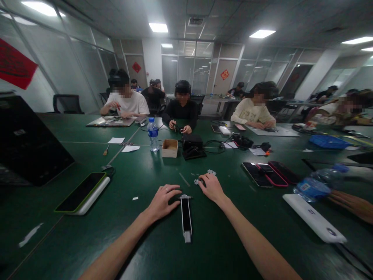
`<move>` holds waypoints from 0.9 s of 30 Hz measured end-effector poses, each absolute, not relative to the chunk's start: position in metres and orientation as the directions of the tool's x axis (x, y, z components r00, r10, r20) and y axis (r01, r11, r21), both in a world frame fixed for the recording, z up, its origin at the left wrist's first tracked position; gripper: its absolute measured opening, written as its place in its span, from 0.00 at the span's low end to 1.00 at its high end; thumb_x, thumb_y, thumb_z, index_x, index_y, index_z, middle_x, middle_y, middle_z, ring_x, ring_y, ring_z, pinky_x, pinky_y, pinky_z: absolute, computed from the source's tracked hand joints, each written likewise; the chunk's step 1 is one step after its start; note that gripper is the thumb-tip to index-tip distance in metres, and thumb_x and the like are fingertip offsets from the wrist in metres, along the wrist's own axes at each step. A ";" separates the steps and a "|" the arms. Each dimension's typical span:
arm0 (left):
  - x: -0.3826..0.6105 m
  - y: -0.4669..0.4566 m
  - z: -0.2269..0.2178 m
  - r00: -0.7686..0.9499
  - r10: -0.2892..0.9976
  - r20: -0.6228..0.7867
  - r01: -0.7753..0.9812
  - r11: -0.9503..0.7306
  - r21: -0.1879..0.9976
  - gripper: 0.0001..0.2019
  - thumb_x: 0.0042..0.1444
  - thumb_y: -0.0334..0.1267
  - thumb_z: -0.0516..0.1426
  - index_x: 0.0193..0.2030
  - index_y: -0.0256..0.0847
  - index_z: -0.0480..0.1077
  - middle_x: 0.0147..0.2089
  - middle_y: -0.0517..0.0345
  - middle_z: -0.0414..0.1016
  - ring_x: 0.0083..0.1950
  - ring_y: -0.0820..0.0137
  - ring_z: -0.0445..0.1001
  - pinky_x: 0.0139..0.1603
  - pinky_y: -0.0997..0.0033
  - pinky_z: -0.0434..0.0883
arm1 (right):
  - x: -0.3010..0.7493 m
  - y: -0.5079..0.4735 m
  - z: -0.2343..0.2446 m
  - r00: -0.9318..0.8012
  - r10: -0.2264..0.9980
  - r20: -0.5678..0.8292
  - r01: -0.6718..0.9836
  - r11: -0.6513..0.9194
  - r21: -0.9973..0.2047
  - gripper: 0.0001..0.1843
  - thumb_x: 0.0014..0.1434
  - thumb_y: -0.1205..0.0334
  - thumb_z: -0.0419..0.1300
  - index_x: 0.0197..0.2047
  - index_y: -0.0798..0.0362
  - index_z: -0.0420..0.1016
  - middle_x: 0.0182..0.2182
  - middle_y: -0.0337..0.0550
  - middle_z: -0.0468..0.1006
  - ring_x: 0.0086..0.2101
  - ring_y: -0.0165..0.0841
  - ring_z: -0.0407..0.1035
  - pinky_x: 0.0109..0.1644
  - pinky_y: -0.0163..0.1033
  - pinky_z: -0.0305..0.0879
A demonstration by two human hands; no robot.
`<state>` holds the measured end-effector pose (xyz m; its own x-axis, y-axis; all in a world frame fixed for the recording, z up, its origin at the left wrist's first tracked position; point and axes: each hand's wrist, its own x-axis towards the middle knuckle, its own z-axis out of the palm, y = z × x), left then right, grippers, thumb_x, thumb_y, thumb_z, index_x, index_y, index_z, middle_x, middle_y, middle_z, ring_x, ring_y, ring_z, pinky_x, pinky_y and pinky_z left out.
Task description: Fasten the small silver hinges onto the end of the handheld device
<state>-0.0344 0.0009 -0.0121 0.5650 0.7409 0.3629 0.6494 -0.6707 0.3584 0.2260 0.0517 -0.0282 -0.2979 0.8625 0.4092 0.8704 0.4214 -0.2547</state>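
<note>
A long narrow black part with silver ends lies on the green table between my forearms. My left hand rests palm down just left of its far end, fingers spread and a ring on one finger, holding nothing. My right hand lies to the right of that end, its fingers curled over a small silver metal piece. A second small silver piece sits just beyond the right fingertips. A thin pin-like sliver lies ahead of the left hand.
A phone on a white power bank lies at left, three phones and a white power bank at right. A water bottle, a small cardboard box and a black device stand ahead. Several people work across the table.
</note>
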 end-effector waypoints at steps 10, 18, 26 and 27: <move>-0.031 -0.004 -0.005 0.482 0.776 0.406 0.718 -0.616 0.326 0.29 0.54 0.47 0.59 0.61 0.45 0.59 0.69 0.46 0.48 0.69 0.48 0.43 0.63 0.34 0.42 | 0.193 0.019 -0.012 -0.224 0.735 0.640 0.708 0.574 -0.412 0.07 0.60 0.66 0.53 0.36 0.55 0.72 0.33 0.45 0.75 0.35 0.34 0.68 0.41 0.40 0.64; -0.025 -0.004 -0.007 0.496 0.716 0.492 0.668 -0.676 0.310 0.21 0.50 0.46 0.61 0.49 0.41 0.66 0.49 0.48 0.72 0.58 0.55 0.65 0.65 0.41 0.46 | 0.152 -0.010 -0.014 -0.263 0.708 0.655 0.574 0.661 -0.483 0.06 0.59 0.64 0.54 0.35 0.53 0.72 0.30 0.45 0.75 0.33 0.33 0.67 0.40 0.39 0.64; -0.026 -0.005 -0.002 0.514 0.684 0.518 0.653 -0.704 0.281 0.16 0.51 0.40 0.57 0.47 0.41 0.68 0.43 0.52 0.71 0.48 0.62 0.69 0.64 0.50 0.55 | 0.155 -0.010 -0.016 -0.291 0.731 0.618 0.627 0.633 -0.454 0.09 0.61 0.62 0.53 0.36 0.54 0.72 0.27 0.44 0.73 0.31 0.33 0.66 0.38 0.38 0.62; -0.027 -0.005 -0.003 0.521 0.683 0.512 0.650 -0.706 0.280 0.16 0.52 0.40 0.57 0.48 0.40 0.68 0.44 0.51 0.71 0.48 0.62 0.69 0.63 0.51 0.56 | 0.156 -0.009 -0.016 -0.302 0.724 0.620 0.628 0.641 -0.442 0.09 0.61 0.62 0.52 0.36 0.55 0.73 0.27 0.44 0.74 0.30 0.33 0.66 0.38 0.38 0.61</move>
<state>-0.0268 -0.0046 -0.0026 0.5211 0.6826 0.5124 0.6503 -0.7063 0.2797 0.1557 -0.0093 -0.0164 -0.3019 0.7238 0.6204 0.6280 0.6407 -0.4418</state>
